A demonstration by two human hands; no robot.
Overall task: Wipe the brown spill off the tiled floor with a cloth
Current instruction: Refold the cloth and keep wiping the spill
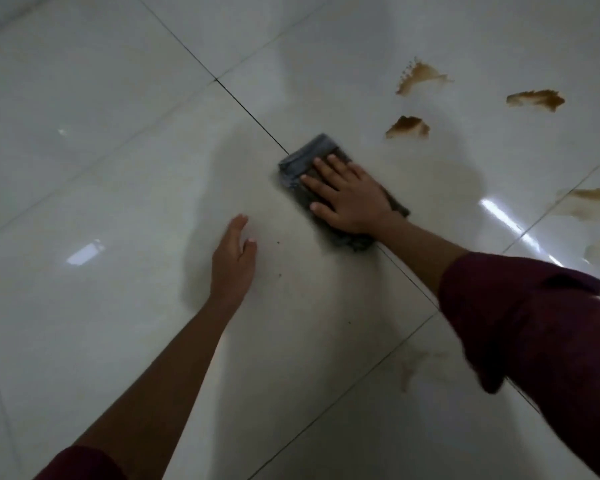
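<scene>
A folded grey cloth (307, 157) lies flat on the white tiled floor (101, 150), across a dark grout line. My right hand (349, 197) presses down on it with straight, spread fingers. My left hand (234, 261) rests flat on the bare tile to the left of the cloth, fingers straight. Brown spill patches sit beyond the cloth to the right: one close (409, 128), one farther up (420, 76), one at the far right (537, 99). More brown smears (589, 202) lie near the right edge.
A faint brownish streak (409, 368) marks the tile below my right arm. Several dark specks (278, 242) dot the floor beside my left hand. Glossy tiles with light reflections stretch out to the left and upward.
</scene>
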